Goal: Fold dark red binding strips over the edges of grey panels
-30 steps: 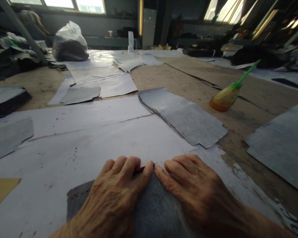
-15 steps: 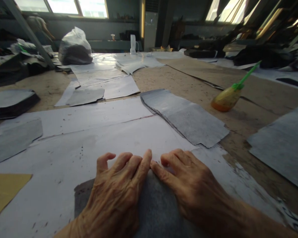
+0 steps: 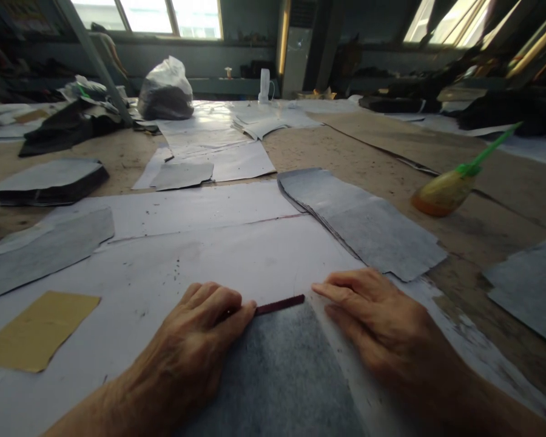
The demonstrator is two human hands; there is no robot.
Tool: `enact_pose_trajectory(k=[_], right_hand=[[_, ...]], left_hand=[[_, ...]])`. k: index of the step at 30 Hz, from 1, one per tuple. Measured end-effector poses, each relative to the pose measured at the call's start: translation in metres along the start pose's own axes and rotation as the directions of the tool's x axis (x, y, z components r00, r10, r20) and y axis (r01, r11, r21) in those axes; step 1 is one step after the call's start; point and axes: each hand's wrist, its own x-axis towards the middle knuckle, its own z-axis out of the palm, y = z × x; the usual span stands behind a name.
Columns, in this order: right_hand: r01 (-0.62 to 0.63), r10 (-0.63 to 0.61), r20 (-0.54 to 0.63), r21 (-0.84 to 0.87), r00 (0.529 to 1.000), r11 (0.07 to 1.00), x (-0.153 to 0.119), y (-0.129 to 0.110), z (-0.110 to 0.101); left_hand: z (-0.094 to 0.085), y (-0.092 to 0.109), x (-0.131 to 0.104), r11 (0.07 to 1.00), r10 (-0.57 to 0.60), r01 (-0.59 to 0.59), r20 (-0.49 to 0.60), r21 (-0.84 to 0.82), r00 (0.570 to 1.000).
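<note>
A grey sheet [image 3: 286, 370] lies on white paper [image 3: 236, 249] at the bottom centre, with a narrow dark red strip [image 3: 279, 304] along its far edge. My left hand [image 3: 195, 340] rests over the sheet's left side, fingers curled and closed, thumb tip at the strip's left end; it seems to pinch the edge there. Just beyond the strip's right end is my right hand [image 3: 382, 321], its fingers apart and holding nothing, low over the white paper. The near part of the sheet runs out of the frame.
Stacked grey pieces [image 3: 359, 218] lie beyond my right hand. A glue bottle [image 3: 446, 188] with a green nozzle leans at the right. Left are a yellow card [image 3: 40, 331], a grey piece [image 3: 54, 249] and a thick stack [image 3: 50, 179]. A filled plastic bag [image 3: 166, 91] stands farther back.
My hands have moved apart, uncovering the dark red strip and more of the grey sheet. My left fingers have curled in. The view has turned slightly left.
</note>
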Motion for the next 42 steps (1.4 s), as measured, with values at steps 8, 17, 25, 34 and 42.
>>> enact_pose_trajectory(k=[8, 17, 25, 34, 42], right_hand=[[0.175, -0.176, 0.085, 0.016, 0.981, 0.984, 0.012, -0.034, 0.032], [0.311, -0.298, 0.112, -0.126, 0.948, 0.942, 0.011, -0.033, 0.032], [0.338, -0.298, 0.206, -0.197, 0.932, 0.92, 0.02, -0.04, 0.032], [0.313, -0.307, 0.063, -0.248, 0.95, 0.917, 0.032, -0.061, 0.054], [0.332, -0.327, 0.058, -0.175, 0.943, 0.927, 0.031, -0.056, 0.055]], left_hand=[[-0.003, 0.002, 0.006, 0.995, 0.098, -0.098, 0.023, -0.017, 0.995], [-0.014, -0.014, -0.015, 0.997, 0.054, -0.051, 0.055, -0.063, 0.997], [-0.016, -0.011, -0.016, 0.997, 0.071, -0.068, 0.079, -0.047, 0.994], [-0.016, -0.012, -0.015, 0.994, 0.078, -0.07, 0.101, -0.084, 0.992], [-0.029, -0.022, -0.035, 0.996, 0.03, -0.028, 0.018, -0.08, 0.999]])
